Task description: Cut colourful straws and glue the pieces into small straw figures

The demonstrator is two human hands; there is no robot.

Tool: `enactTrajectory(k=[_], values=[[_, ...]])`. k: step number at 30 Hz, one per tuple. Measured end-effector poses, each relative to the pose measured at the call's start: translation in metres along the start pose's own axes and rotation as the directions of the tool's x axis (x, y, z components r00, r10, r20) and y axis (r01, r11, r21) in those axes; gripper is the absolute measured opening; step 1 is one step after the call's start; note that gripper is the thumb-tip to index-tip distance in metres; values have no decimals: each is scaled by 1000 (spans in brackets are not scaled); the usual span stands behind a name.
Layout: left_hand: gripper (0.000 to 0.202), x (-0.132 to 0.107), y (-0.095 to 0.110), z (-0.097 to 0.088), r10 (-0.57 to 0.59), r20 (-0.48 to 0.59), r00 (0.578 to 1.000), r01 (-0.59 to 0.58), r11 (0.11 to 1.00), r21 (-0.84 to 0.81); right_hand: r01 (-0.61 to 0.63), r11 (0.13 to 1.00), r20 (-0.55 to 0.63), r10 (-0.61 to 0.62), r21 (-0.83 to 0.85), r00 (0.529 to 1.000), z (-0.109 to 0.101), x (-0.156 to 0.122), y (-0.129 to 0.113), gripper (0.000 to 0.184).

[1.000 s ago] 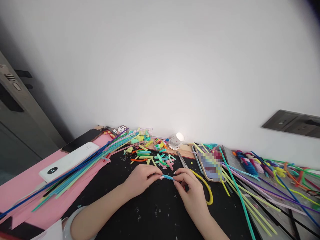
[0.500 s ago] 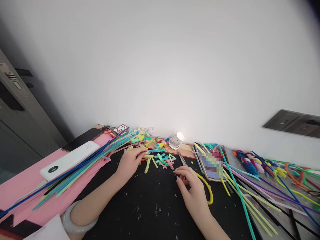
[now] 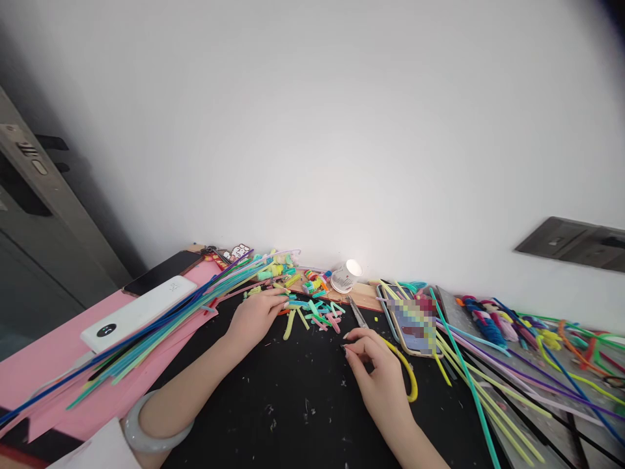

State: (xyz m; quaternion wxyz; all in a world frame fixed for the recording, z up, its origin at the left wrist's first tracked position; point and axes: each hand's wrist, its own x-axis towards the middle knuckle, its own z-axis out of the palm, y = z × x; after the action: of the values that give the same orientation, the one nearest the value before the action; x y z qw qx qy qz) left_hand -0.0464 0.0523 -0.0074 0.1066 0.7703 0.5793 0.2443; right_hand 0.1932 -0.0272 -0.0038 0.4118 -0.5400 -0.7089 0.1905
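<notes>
My left hand (image 3: 256,320) rests at the left edge of a heap of short cut pipe cleaner pieces (image 3: 333,322) in yellow, teal and pink. Its fingers are stretched out over the pieces, and no held piece shows. My right hand (image 3: 378,365) is above the black tabletop, right of the heap. Its fingers are curled, with a small gap between thumb and index tips, where I see nothing held. Just beyond it are scissors (image 3: 358,312), blades pointing away. A thick yellow curve (image 3: 411,378), seemingly their handle, comes out beside my right hand.
Long pipe cleaners (image 3: 195,319) lie over a pink sheet (image 3: 53,365) and white power bank (image 3: 141,312) at left. A paper cup (image 3: 346,276) stands by the wall. Right are a phone (image 3: 415,332), more pipe cleaners (image 3: 469,378) and wrapped bundles (image 3: 483,322).
My left fingers have come away from a blue piece, which now lies in the heap. My right hand has barely moved; its fingertips look slightly further apart. The view has shifted slightly.
</notes>
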Motion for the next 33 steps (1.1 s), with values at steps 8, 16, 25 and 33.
enactTrajectory(k=[8,16,25,33], values=[[24,0,3,-2,8,-54,999,-10,999,-33,39,999,30,-39,-1,999,-4,1,-7,27],[27,-2,4,-1,11,-77,997,-14,999,-36,-139,963,82,123,229,989,-1,-2,-3,35],[31,-2,3,0,5,-51,999,-7,999,-38,-343,860,151,308,378,939,3,2,2,25],[28,-1,0,0,-1,-99,995,-5,998,-66,-332,849,104,318,411,942,4,1,4,25]])
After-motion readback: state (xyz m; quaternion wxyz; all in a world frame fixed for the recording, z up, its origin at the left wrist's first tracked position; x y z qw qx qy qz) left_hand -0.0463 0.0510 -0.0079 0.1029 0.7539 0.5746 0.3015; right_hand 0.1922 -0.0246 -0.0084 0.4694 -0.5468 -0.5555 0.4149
